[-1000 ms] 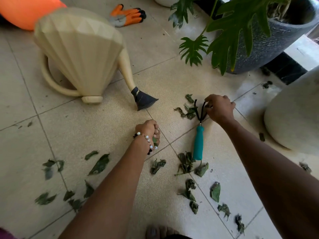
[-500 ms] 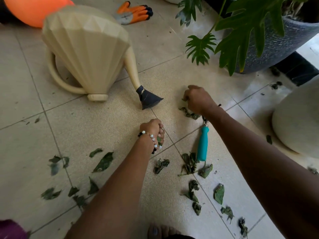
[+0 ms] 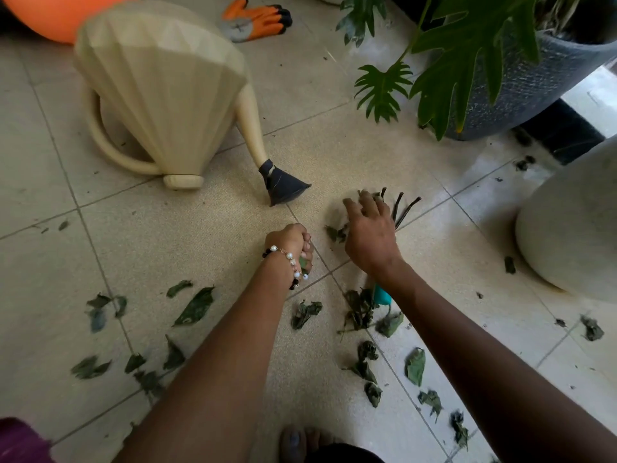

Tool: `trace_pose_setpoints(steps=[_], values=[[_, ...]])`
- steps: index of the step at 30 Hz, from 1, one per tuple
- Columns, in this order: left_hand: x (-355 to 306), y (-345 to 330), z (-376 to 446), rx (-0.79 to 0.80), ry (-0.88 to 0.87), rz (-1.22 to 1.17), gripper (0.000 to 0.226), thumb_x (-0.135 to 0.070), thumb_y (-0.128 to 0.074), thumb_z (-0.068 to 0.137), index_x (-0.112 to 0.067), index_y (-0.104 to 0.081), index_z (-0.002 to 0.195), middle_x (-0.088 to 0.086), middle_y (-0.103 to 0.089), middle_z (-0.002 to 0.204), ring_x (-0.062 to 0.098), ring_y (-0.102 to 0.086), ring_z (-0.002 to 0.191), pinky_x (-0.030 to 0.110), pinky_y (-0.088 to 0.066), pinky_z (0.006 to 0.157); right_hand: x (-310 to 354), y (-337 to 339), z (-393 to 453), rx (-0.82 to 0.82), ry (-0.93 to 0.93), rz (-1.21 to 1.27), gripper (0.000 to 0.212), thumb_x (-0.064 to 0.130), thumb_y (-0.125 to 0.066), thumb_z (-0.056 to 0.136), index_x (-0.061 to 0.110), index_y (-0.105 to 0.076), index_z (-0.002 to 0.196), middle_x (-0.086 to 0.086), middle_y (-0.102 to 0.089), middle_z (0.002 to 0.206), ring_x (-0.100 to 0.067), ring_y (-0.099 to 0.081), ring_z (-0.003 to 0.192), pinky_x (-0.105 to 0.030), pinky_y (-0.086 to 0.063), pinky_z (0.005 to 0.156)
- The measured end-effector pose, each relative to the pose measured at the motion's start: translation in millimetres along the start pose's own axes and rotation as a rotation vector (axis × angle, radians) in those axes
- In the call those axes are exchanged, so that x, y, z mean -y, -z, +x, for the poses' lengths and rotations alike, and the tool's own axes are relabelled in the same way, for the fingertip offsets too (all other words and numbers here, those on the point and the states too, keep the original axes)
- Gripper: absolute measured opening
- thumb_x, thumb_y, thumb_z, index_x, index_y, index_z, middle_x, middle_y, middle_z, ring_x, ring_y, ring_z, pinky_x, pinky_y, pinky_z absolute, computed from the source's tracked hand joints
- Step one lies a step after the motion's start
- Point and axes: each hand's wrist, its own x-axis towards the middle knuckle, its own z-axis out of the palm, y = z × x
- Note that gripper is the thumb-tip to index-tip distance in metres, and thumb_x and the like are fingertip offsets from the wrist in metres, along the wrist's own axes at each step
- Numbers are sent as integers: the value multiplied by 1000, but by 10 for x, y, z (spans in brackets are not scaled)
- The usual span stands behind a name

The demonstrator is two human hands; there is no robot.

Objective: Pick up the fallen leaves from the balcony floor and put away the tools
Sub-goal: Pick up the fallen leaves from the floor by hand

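Several dark green fallen leaves lie scattered over the beige tiled floor. My left hand, with a bead bracelet on the wrist, is curled into a fist around a few green leaves. My right hand reaches forward with fingers spread over small leaves. Beside and under it lies a hand rake; its black prongs stick out past my fingers and its teal handle shows under my wrist.
A cream watering can with a dark spout head stands at the back left. Orange gloves lie behind it. A grey pot with a large-leaved plant stands at the right, a pale round pot beside it. My toes show at the bottom.
My right hand left the rake's prongs, moved left to the small leaves, and now its fingers are spread there. My left fist has stayed in place.
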Motion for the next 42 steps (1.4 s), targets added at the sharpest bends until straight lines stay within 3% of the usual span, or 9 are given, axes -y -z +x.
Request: trace_pose_setpoints(steps=[4,9,15,19,26,30,34,39,42], values=[[18,20,0,7,-13,11,34,-5,-45,86,-12,-41,53,-1,-38,45,8,-24,29,9,-22,36,-19,-58,20,99,0,68,59,5,-49,92,15,-32,147,-17,-8,159,-42,-9,145,-52,-18,116],[17,19,11,-4,-20,6,33,-4,-46,85,-11,-41,54,0,-38,45,9,-24,28,9,-22,37,-7,-44,39,-148,58,152,53,3,-52,88,16,-48,139,-15,-34,150,-38,-28,135,-51,-36,107],[7,-5,27,-45,-21,20,31,-3,-48,83,-10,-42,53,0,-38,42,9,-24,27,10,-23,38,-136,-240,302,207,119,45,79,66,-37,86,29,-13,152,-13,-5,160,-43,-3,145,-62,-13,115],[3,6,48,-48,-24,21,30,-4,-47,83,-11,-41,54,-1,-38,45,9,-24,28,11,-24,37,-22,-398,20,163,233,-29,64,54,-28,93,31,-18,152,-14,-9,160,-42,-4,146,-59,-18,115],[29,80,12,25,-43,-58,35,-8,-48,85,-13,-39,52,-2,-35,41,9,-23,29,10,-23,37,-41,-255,-301,-60,407,-42,38,10,-42,97,11,-56,132,-12,-54,134,-31,-47,121,-39,-45,97],[90,173,9,73,-19,-133,36,-21,-46,95,-14,-44,59,-3,-41,41,8,-29,28,9,-23,36,-106,-117,-254,-187,144,544,30,-4,-57,88,9,-70,111,-6,-71,109,-17,-66,95,-30,-55,86],[81,154,-65,88,0,-110,46,-35,-38,100,-13,-48,62,1,-52,43,11,-41,31,10,-26,34,52,96,-243,-30,-143,1348,31,-9,-61,85,4,-68,112,-8,-69,112,-19,-67,99,-33,-56,87],[72,33,-199,49,-56,-51,58,-56,-44,88,-8,-68,110,13,-70,100,27,-68,89,36,-53,83,400,126,-400,-133,303,545,42,-9,-54,83,14,-70,114,-3,-71,110,-16,-65,102,-10,-44,87],[86,76,-243,70,-39,-23,63,-53,-39,96,-1,-53,129,19,-58,125,32,-56,118,43,-43,102,471,130,-455,73,444,334,51,-3,-46,78,16,-62,122,-6,-70,102,-27,-63,95,-35,-49,88]])
